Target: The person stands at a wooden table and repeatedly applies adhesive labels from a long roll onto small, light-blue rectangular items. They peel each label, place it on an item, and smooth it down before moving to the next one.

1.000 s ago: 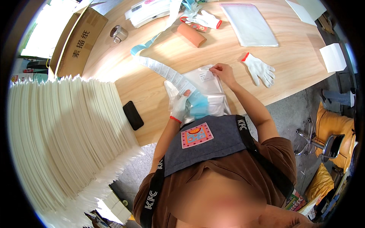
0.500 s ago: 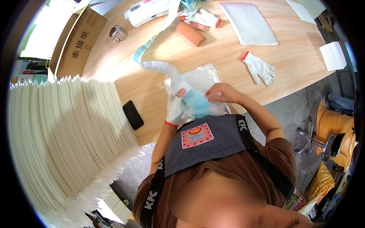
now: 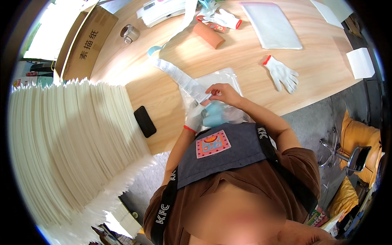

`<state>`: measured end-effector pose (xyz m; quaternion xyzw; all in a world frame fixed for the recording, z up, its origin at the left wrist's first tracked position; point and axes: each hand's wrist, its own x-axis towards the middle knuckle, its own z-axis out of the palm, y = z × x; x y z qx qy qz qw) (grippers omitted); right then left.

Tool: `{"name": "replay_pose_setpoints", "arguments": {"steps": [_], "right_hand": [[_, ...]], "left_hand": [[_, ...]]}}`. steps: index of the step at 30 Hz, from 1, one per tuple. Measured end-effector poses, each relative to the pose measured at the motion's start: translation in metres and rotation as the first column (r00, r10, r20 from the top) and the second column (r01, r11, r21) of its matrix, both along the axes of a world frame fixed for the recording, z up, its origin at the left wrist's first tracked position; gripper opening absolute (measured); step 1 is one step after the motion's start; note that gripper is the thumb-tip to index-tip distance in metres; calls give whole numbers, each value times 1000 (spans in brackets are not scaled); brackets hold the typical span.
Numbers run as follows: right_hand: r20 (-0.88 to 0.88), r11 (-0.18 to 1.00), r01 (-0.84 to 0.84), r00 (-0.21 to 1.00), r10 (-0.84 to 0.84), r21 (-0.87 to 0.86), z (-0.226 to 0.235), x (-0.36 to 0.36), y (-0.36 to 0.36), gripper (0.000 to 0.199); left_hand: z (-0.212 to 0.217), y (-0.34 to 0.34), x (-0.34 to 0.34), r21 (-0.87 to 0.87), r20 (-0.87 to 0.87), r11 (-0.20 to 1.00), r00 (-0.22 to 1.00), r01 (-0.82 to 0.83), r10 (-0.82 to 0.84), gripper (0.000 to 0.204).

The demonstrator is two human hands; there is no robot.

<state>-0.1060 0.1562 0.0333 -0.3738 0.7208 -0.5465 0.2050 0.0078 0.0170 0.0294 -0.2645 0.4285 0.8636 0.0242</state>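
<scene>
A long strip of white printed labels [image 3: 178, 76] with pale blue backing runs over the table toward me. My left hand [image 3: 194, 117], in a white glove with a red cuff and a bare thumb tip, is closed on the strip near its end. Bare, my right hand [image 3: 226, 94] pinches at the strip's edge just beside the left thumb. Pale blue backing [image 3: 214, 114] hangs loose below both hands. Beneath them, a stack of clear plastic bags [image 3: 225, 76] lies at the table's near edge.
Left of my hands are a black phone [image 3: 145, 122] and a tall stack of white paper [image 3: 73, 143]. Beyond stand a cardboard box [image 3: 86, 45] and a metal mug [image 3: 130, 33]. A brown roll [image 3: 209, 35], a loose glove [image 3: 281, 74] and a clear bag pile [image 3: 272, 26] lie farther off.
My right hand has moved left and away from me, from the blue backing to the strip beside my left thumb. The label strip is straighter; the blue backing has dropped lower.
</scene>
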Motion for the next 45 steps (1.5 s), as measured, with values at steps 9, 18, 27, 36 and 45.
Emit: {"name": "replay_pose_setpoints", "arguments": {"steps": [9,18,27,36,45], "right_hand": [[-366,994,44,927,-77,-97,8,14,7,11],[420,948,269,851,-316,168,-17,-56,31,16],[42,843,447,877,-480,299,-38,-62,30,19],[-367,822,551,801,-472,146,-18,-42,28,10],[200,877,476,855,-478,61,-14,-33,35,44]], "left_hand": [[-29,-9,-4,-55,39,994,994,-96,98,28],[-54,-13,-7,-48,12,991,992,-124,124,29],[-42,-13,-6,11,58,996,995,-86,86,28],[-63,-18,-5,-49,22,992,993,-117,118,30],[-52,-19,-5,-29,75,998,995,-59,61,31]]}}
